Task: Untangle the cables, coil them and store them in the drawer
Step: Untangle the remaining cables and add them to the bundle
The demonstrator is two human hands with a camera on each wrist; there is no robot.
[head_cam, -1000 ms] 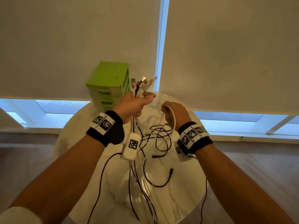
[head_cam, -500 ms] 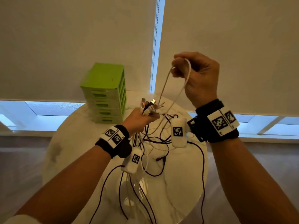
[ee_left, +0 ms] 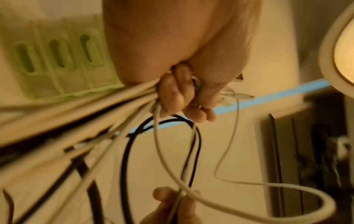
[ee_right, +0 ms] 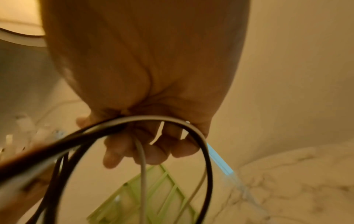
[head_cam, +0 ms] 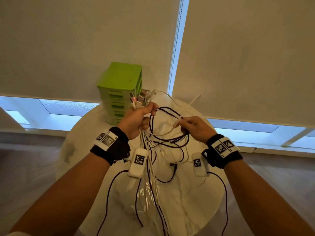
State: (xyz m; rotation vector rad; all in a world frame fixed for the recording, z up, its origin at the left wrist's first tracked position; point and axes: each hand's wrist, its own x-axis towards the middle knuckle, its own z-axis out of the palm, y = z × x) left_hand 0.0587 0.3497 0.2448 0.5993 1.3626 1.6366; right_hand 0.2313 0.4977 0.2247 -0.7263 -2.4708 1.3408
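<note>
A bunch of thin white and black cables (head_cam: 150, 150) is gripped tight in the left hand (head_cam: 136, 120) above the round white marble bench (head_cam: 196, 193). One white cable (head_cam: 172, 132) is pinched by the right hand (head_cam: 196, 128). The green plastic drawer box (head_cam: 119, 92) is seen behind, on the bench.

No readable text; only coded square markers on wristbands (head_cam: 221, 148).
</note>
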